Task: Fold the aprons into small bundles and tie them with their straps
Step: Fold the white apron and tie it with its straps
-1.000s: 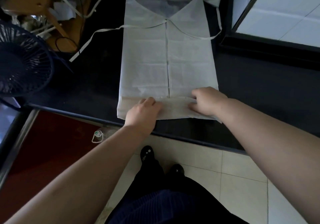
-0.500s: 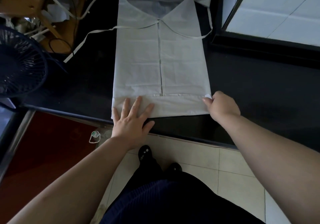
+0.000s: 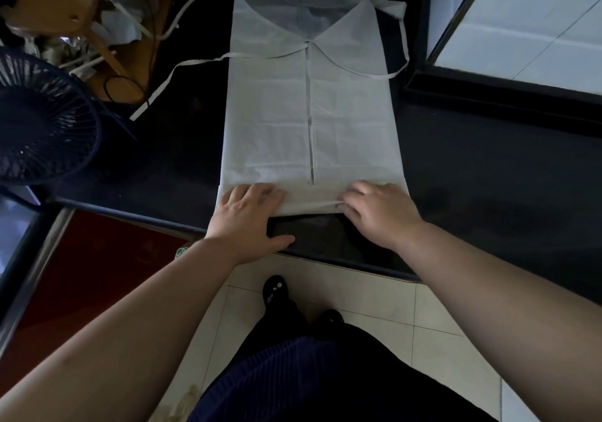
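Note:
A white apron (image 3: 270,122) lies lengthwise on the black counter (image 3: 488,167), its two sides folded in to a centre seam. Its near end is turned up into a narrow band (image 3: 309,198). My left hand (image 3: 249,214) rests its fingers on the band's left part, with the thumb stretched along the bare counter. My right hand (image 3: 379,214) is on the right part, fingers curled and pinching the band's raised near edge. One strap (image 3: 182,66) trails off to the left; the other (image 3: 402,47) loops round the right side.
A dark fan (image 3: 42,118) stands at the counter's left end, with wooden clutter (image 3: 65,4) and cables behind it. A raised white tiled ledge (image 3: 521,21) borders the counter at the back right. Below the counter edge are tiled floor (image 3: 358,294) and a red mat (image 3: 91,268).
Both hands have moved in from the band's outer ends toward its middle. The right hand now pinches the near edge, which is lifted slightly.

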The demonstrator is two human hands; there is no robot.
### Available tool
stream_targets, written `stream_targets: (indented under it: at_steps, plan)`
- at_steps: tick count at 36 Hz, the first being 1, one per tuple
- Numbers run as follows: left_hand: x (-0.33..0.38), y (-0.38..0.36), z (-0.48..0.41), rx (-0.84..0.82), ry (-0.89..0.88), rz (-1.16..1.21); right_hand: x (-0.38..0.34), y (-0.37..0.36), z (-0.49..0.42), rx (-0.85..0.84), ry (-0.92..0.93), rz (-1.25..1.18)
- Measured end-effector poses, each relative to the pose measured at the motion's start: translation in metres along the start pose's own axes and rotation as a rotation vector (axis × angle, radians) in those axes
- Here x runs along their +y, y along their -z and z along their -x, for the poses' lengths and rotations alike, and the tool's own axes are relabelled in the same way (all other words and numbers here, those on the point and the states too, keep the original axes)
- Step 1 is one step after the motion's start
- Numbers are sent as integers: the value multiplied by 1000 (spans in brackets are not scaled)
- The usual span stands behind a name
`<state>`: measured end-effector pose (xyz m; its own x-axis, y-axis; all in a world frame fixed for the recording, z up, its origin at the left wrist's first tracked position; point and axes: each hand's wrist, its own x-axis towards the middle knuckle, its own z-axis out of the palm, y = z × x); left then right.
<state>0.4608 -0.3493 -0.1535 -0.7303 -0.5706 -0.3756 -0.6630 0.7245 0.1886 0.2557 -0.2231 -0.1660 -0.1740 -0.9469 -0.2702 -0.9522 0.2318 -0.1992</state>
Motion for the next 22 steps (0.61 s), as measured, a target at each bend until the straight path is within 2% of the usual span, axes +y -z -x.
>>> stream_targets:
  at_steps: [3,7,12,16,20,22]
  plan:
    - [-6,9,-7,0,-2,6,-1,11,-4,11,-9,-64]
    - [-16,32,-17,-55,99,55,0,37,-11,-160,-71,-212]
    - [-30,59,-31,-299,49,223,-1,57,-16,-451,-59,-25]
    - [-46,58,-31,-317,131,426,7,58,-17,-418,-179,-111]
    - [-69,39,-23,-175,381,778,28,52,-15,-298,-346,-321]
    - [-73,27,-20,-81,445,894,33,47,-13,-229,-435,-454]
